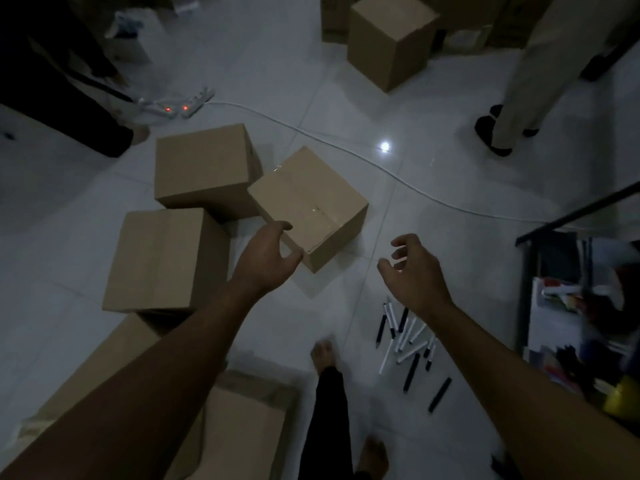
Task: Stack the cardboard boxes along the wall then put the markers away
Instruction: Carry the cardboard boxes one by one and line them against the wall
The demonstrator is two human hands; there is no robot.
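Three sealed cardboard boxes stand close together on the white tiled floor: a taped box (311, 199) in the middle, one behind it (204, 164) and one to the left (162, 258). My left hand (266, 258) reaches to the near corner of the taped box, fingers spread, at or just short of it. My right hand (415, 268) hovers open to the right of that box, holding nothing. Several black and white markers (408, 337) lie scattered on the floor below my right hand. A fourth box (388, 39) stands at the far back.
Flattened cardboard (239, 420) lies near my feet at bottom left. A white cable (346, 147) and power strips (180, 105) cross the floor behind the boxes. Two other people's legs stand at top left and top right (512, 109). A dark shelf with clutter (575, 306) is at right.
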